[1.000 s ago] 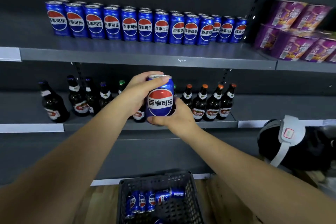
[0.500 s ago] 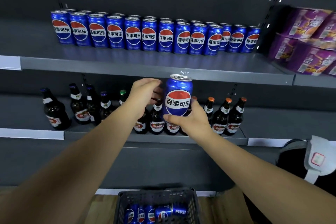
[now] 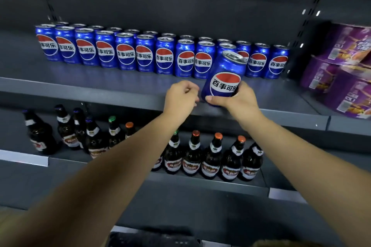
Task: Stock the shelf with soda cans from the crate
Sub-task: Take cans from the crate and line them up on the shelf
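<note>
My right hand (image 3: 239, 100) grips a blue soda can (image 3: 223, 78) round its lower part, holding it tilted over the front edge of the grey upper shelf (image 3: 100, 84). My left hand (image 3: 180, 99) hovers just left of the can with its fingers curled and nothing in them. Two rows of several matching blue cans (image 3: 144, 54) stand at the back of that shelf. Only the dark top rim of the crate (image 3: 152, 236) shows at the bottom edge.
Dark beer bottles (image 3: 210, 156) stand in a row on the lower shelf, under my arms. Purple cartons (image 3: 341, 72) are stacked on the upper shelf to the right. Bare shelf lies in front of the can rows.
My right hand has lifted the can from in front of the lower shelf up to the upper shelf's front edge. My left hand let go of it and followed alongside.
</note>
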Demonstrator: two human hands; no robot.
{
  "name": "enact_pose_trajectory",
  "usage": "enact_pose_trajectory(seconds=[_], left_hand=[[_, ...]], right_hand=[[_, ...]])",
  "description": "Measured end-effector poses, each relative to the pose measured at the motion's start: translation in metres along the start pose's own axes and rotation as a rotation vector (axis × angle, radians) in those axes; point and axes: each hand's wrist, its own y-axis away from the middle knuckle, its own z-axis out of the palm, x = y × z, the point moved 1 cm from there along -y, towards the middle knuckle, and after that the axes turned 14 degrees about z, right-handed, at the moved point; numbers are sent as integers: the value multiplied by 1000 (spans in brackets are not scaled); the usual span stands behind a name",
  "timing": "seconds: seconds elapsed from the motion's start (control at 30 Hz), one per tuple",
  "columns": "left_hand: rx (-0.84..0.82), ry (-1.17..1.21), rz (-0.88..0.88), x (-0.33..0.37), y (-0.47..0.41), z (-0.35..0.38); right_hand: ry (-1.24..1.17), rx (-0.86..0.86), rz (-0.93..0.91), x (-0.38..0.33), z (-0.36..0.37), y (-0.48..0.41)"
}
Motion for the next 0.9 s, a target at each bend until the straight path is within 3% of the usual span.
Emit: enact_pose_trajectory(seconds=[0.33,0.67,0.9], left_hand=[[36,34,-123,-2,-42,62],[83,-11,-229,-10,-63,106],[111,87,-276,-10,-85,127]], right_hand=[[92,-15,44,28,-46,-88],[134,-35,48,44,-56,-148],[221,-19,7,44,-56,-166]])
